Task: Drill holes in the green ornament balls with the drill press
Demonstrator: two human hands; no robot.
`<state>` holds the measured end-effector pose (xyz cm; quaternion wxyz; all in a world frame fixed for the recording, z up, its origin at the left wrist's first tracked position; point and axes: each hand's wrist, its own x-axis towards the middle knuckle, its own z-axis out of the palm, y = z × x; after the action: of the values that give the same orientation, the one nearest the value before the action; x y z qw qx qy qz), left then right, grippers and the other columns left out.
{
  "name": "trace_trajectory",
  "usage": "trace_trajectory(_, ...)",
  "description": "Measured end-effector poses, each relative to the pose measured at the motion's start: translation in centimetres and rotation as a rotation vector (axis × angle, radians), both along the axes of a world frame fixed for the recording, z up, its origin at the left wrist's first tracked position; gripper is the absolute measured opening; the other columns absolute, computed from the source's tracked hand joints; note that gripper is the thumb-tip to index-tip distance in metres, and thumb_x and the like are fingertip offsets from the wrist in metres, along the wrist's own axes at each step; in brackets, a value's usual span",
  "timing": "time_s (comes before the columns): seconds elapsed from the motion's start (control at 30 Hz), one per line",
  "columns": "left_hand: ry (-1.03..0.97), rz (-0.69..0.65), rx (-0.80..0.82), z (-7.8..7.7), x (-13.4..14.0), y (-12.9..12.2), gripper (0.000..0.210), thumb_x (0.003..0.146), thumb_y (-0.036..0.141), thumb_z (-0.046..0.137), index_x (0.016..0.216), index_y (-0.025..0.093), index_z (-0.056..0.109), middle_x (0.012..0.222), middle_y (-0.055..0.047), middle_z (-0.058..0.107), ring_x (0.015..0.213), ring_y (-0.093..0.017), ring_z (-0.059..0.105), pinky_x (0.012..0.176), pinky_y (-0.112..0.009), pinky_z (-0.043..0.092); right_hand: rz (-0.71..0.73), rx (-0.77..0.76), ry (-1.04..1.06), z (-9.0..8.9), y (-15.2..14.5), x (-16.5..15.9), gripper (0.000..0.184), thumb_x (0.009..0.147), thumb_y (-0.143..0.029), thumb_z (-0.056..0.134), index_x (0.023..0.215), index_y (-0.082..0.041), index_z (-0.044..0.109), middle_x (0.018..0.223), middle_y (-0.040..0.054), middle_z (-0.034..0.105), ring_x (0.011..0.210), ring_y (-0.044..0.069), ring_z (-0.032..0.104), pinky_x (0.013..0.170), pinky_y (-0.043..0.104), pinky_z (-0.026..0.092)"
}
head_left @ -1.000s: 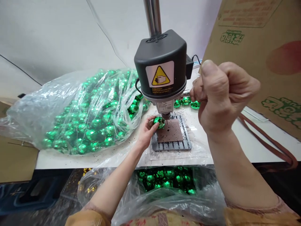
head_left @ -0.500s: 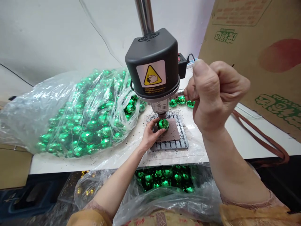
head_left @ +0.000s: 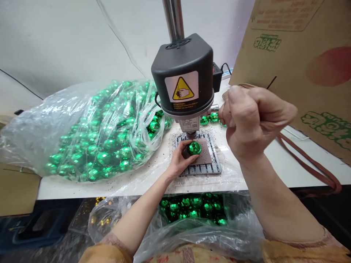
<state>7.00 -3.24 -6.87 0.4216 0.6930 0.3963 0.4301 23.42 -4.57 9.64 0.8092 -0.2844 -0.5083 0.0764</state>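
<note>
My left hand pinches a shiny green faceted ball between thumb and fingers, from its left side. The ball rests on a brown pad on the slotted metal base, right under the chuck of a small drill press. My right hand is raised at the machine's right side, its fingers curled into a fist. A short metal rod runs from the drill press toward these fingers; the handle within the fist is mostly hidden.
A clear plastic bag full of green balls lies left of the machine. Another open bag of green balls sits below the table edge. Several balls lie behind the base. A cardboard box stands right; dark shavings litter the tabletop.
My right fist has come down somewhat. My left hand still holds the ball under the chuck, and the ball appears turned slightly. The whole view has shifted a little.
</note>
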Motion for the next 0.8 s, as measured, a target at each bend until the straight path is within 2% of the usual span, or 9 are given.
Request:
trace_trajectory(0.2, 0.002, -0.013, -0.008, -0.1, 0.0, 0.0, 0.055, 0.080, 0.042, 0.081, 0.124, 0.021, 0.056, 0.125, -0.010, 0.067, 0.118, -0.025, 0.064, 0.102, -0.041, 0.052, 0.009, 0.087, 0.018, -1.2, -0.2, -0.3, 0.054, 0.090, -0.026, 0.059, 0.049, -0.019, 0.024, 0.048, -0.0043, 0.026, 0.044, 0.006, 0.031, 0.048, 0.032, 0.022)
trace_trajectory(0.33, 0.016, -0.010, -0.009, -0.2, -0.1, 0.0, 0.054, 0.080, 0.041, 0.081, 0.124, 0.021, 0.056, 0.125, -0.011, 0.067, 0.118, -0.026, 0.064, 0.103, -0.041, 0.051, 0.005, 0.147, 0.033, -1.7, 0.0, -0.4, 0.055, 0.088, -0.024, 0.060, 0.051, -0.018, 0.019, 0.048, -0.0049, 0.024, 0.043, 0.004, 0.026, 0.045, 0.031, 0.022)
trace_trajectory(0.6, -0.010, -0.031, -0.012, -0.5, -0.1, 0.1, 0.055, 0.080, 0.040, 0.081, 0.125, 0.021, 0.055, 0.130, -0.011, 0.065, 0.122, -0.026, 0.063, 0.105, -0.042, 0.050, -0.032, 0.169, -0.052, -2.8, -0.1, 0.0, 0.052, 0.087, -0.023, 0.058, 0.054, -0.018, 0.018, 0.048, -0.0040, 0.023, 0.042, 0.006, 0.027, 0.043, 0.030, 0.029)
trace_trajectory(0.8, -0.023, -0.024, -0.017, -0.3, 0.0, 0.1, 0.054, 0.081, 0.038, 0.081, 0.125, 0.020, 0.055, 0.131, -0.012, 0.065, 0.123, -0.027, 0.062, 0.107, -0.042, 0.049, -0.044, 0.339, -0.070, -3.7, 0.7, 0.1, 0.050, 0.085, -0.013, 0.056, 0.058, -0.019, 0.015, 0.049, -0.0052, 0.020, 0.042, 0.005, 0.023, 0.041, 0.028, 0.025)
